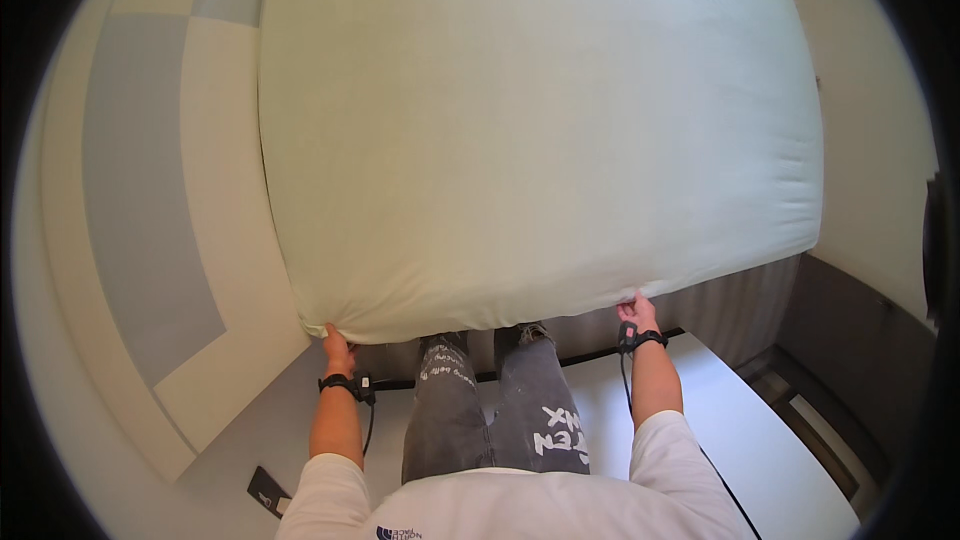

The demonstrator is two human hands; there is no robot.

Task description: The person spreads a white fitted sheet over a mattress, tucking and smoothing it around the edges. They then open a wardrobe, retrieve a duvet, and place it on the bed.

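A pale green fitted sheet [525, 135] covers a mattress and lies mostly smooth, with small creases at its near left corner and along the right side. At that near left corner, my left hand [339, 349] grips the sheet's lower edge, thumb on top and fingers partly hidden beneath. My right hand [637, 311] pinches the same near edge farther right, its fingertips at the hem. Both wrists wear black straps with small cabled devices.
A panelled cream and grey wall [217, 165] adjoins the mattress's left side. Close behind my legs stands a white-topped surface [735, 420] with a black edge. A dark brown panel [840, 315] is at the right, and a wall plate [264, 491] at lower left.
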